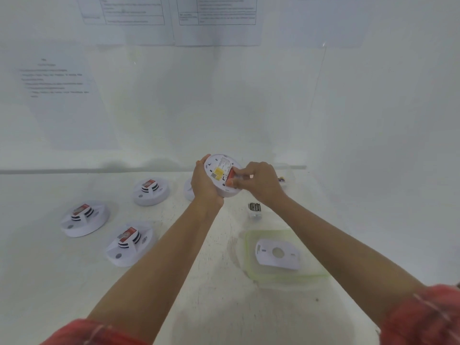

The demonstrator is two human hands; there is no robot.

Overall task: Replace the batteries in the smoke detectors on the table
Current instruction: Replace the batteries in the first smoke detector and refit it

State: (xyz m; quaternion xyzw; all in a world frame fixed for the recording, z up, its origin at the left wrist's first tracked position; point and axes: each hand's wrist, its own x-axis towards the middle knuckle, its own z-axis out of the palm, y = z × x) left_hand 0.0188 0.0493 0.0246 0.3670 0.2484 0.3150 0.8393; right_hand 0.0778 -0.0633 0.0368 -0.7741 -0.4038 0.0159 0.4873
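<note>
As left hand (pixel 205 186) grips a detector (pixel 218 167) and right hand (pixel 260 183) pinches its battery (pixel 231 174), the tub (pixel 249 247) holds one bracket (pixel 277 255).

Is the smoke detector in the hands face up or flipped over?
Flipped over: the smoke detector shows its labelled back, with a red battery there.

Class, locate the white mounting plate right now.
Head view: the mounting plate lies on the clear container on the table's right, nearer than the black battery.
</note>
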